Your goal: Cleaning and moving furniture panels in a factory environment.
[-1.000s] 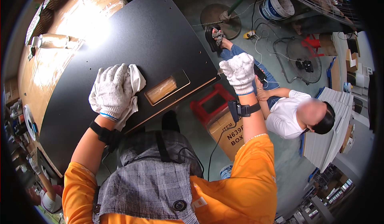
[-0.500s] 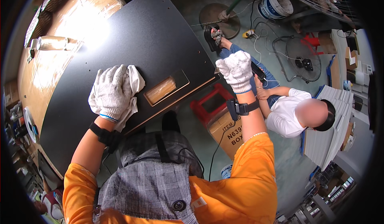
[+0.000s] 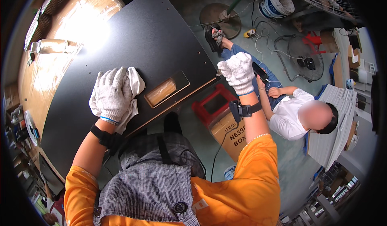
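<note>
A large black panel [image 3: 133, 36] with small drilled holes and a rectangular cut-out lies in front of me. My left hand [image 3: 111, 93], in a white knit glove, presses a crumpled white cloth [image 3: 136, 81] against its surface. The cloth sticks out past the thumb side and below the palm. Just off the panel's right corner, my right hand [image 3: 238, 72] is raised in a soiled white glove, its fingers curled closed. Whatever those fingers may hold is hidden. Through the cut-out [image 3: 167, 92] a tan, shiny surface shows.
A film-wrapped board [image 3: 40, 72] lies under the panel, with a tape roll [image 3: 52, 46] on it. Right of me sits a person [image 3: 290, 117] holding a phone. A red stool [image 3: 213, 105], cardboard box [image 3: 231, 137], white bucket [image 3: 278, 3], fan [image 3: 300, 58] and cables occupy the floor.
My two hands stay in nearly the same places. The seated person's nearer hand has shifted away from the other arm. At the lower left, a background person has moved.
</note>
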The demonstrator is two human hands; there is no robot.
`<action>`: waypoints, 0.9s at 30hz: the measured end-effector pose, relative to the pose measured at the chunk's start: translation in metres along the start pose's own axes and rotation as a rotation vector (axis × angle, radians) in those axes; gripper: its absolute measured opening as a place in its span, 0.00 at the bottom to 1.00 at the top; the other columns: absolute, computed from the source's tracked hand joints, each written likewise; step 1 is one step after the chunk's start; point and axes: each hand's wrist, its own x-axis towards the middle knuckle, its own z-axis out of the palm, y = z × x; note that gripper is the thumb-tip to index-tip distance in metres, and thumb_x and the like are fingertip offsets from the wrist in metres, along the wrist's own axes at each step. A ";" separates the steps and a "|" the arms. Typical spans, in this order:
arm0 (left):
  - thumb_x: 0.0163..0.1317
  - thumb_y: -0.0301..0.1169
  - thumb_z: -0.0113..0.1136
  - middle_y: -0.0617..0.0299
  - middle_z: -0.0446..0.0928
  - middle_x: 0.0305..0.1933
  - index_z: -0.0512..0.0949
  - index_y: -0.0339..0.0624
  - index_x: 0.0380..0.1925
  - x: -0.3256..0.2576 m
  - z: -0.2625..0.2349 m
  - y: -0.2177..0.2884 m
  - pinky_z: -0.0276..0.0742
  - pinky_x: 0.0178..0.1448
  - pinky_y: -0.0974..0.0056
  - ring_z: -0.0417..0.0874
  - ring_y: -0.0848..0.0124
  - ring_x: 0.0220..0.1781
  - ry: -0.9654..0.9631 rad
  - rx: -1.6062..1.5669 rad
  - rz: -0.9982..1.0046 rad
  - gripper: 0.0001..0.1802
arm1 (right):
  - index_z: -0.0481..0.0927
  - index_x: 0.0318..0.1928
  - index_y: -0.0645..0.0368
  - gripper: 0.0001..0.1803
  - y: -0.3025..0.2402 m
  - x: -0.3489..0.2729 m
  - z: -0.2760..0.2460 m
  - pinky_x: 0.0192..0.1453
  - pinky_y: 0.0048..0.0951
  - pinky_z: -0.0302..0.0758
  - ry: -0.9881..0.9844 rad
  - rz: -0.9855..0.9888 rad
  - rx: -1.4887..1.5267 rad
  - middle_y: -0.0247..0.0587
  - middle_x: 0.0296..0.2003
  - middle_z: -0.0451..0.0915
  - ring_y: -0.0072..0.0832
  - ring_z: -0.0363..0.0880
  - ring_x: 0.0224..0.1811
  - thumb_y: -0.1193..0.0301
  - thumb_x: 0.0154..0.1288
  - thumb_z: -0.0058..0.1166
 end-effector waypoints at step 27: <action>0.57 0.32 0.54 0.53 0.77 0.51 0.76 0.43 0.52 0.001 -0.002 0.000 0.58 0.70 0.47 0.74 0.54 0.58 0.024 0.000 0.011 0.20 | 0.68 0.12 0.49 0.19 0.002 -0.005 -0.001 0.30 0.36 0.68 -0.129 0.007 -0.025 0.33 0.12 0.66 0.32 0.71 0.22 0.60 0.52 0.60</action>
